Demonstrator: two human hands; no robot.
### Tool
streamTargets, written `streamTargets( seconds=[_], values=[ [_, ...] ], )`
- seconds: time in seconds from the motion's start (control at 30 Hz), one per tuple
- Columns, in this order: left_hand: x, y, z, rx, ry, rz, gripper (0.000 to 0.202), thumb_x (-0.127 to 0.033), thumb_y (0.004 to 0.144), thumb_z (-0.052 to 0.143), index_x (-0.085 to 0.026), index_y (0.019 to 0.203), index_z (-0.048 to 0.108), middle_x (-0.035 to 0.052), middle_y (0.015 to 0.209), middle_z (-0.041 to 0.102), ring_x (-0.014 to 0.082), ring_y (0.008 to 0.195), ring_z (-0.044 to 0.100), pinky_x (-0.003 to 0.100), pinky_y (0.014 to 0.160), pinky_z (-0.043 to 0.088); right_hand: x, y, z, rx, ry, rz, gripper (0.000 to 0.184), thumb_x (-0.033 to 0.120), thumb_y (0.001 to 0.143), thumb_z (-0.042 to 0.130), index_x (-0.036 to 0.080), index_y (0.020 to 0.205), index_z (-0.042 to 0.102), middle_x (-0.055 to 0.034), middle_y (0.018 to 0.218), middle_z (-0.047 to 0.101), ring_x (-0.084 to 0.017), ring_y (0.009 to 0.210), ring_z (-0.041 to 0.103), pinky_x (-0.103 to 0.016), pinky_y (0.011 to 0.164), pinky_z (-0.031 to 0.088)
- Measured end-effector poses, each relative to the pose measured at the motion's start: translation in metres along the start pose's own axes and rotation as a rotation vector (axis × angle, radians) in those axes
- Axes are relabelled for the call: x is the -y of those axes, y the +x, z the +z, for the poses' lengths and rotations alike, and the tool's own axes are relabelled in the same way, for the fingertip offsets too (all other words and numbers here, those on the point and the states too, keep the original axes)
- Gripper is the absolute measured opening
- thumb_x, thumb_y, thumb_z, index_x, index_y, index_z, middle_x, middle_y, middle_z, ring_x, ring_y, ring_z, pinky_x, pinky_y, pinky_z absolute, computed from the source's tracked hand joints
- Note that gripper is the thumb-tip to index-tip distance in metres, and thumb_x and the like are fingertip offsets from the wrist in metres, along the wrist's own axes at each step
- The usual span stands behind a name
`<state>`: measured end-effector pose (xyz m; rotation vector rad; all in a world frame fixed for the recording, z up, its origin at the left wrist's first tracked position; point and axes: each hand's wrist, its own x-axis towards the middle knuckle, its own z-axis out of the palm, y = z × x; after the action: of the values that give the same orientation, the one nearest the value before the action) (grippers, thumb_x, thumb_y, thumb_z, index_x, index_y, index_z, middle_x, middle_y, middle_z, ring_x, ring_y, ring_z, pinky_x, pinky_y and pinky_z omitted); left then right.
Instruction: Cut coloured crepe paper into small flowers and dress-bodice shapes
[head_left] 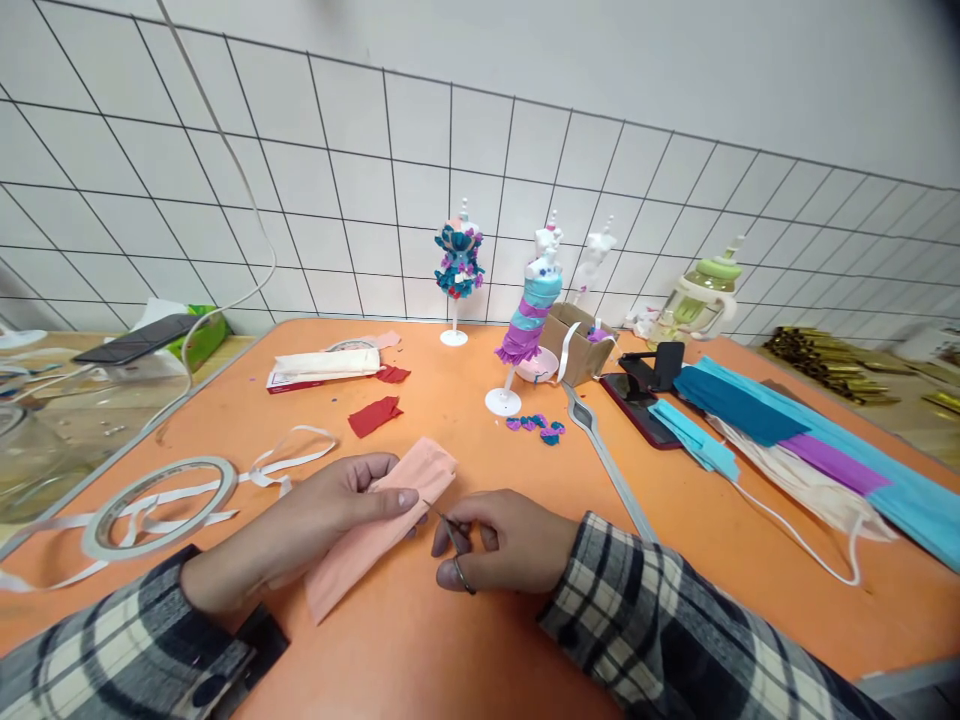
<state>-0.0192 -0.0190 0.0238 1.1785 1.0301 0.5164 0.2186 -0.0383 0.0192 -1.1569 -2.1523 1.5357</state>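
Observation:
My left hand [352, 510] grips a folded strip of pink crepe paper [352, 575], thumb on top and fingers underneath. The strip slants from lower left to upper right above the orange table. My right hand [506, 545] has its thumb and fingers in the handles of small scissors [454, 540]. Their blades point left and touch the paper's right edge near my left thumb; how far they reach into it I cannot tell. Red paper scraps [375, 415] lie beyond my left hand. Past my right hand are small purple and teal paper pieces [536, 428].
A tape roll [101, 520] with white ribbon lies left. Behind stand a dress form in teal ruffles [459, 260], another in blue and purple paper [529, 315], and a cardboard box [574, 345]. Right are a phone [637, 410], folded crepe paper [832, 460] and a bottle [694, 300].

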Motion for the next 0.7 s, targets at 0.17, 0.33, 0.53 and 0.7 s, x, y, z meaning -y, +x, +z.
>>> streamTargets(
  seconds=[0.17, 0.33, 0.53, 0.7],
  values=[
    [0.0019, 0.0, 0.0039, 0.025, 0.028, 0.015, 0.037, -0.047, 0.075, 0.078, -0.019, 0.093, 0.063, 0.0029, 0.089, 0.069, 0.0231, 0.083, 0.064, 0.03, 0.07, 0.047, -0.0009, 0.0001, -0.0006, 0.021, 0.027, 0.005, 0.025, 0.041, 0.076, 0.073, 0.021, 0.091, 0.07, 0.0072, 0.069, 0.054, -0.006, 0.058, 0.041, -0.021, 0.053, 0.03],
    [0.0018, 0.0005, 0.0038, -0.014, 0.108, 0.029, 0.042, -0.051, 0.072, 0.079, -0.019, 0.094, 0.063, 0.0022, 0.088, 0.066, 0.0208, 0.079, 0.06, 0.028, 0.067, 0.044, -0.0019, -0.0004, 0.0003, 0.044, 0.116, 0.016, 0.02, 0.035, 0.077, 0.073, 0.019, 0.09, 0.07, 0.0075, 0.066, 0.057, -0.005, 0.056, 0.04, -0.02, 0.053, 0.03],
    [-0.0007, 0.0023, 0.0034, -0.04, 0.142, 0.042, 0.045, -0.054, 0.069, 0.079, -0.018, 0.086, 0.059, -0.0035, 0.076, 0.056, 0.0146, 0.068, 0.051, 0.024, 0.06, 0.037, -0.0036, 0.0009, 0.0007, 0.064, 0.213, -0.004, 0.023, 0.036, 0.077, 0.074, 0.017, 0.089, 0.069, 0.0071, 0.063, 0.056, -0.005, 0.053, 0.04, -0.02, 0.051, 0.03],
    [-0.0018, 0.0027, 0.0045, -0.038, 0.184, 0.081, 0.045, -0.055, 0.07, 0.077, -0.018, 0.086, 0.058, -0.0025, 0.079, 0.057, 0.016, 0.071, 0.052, 0.025, 0.062, 0.039, -0.0014, -0.0006, 0.0015, 0.075, 0.203, 0.007, 0.024, 0.035, 0.077, 0.075, 0.017, 0.091, 0.069, 0.0067, 0.066, 0.057, -0.005, 0.055, 0.04, -0.019, 0.052, 0.03]
  ],
)
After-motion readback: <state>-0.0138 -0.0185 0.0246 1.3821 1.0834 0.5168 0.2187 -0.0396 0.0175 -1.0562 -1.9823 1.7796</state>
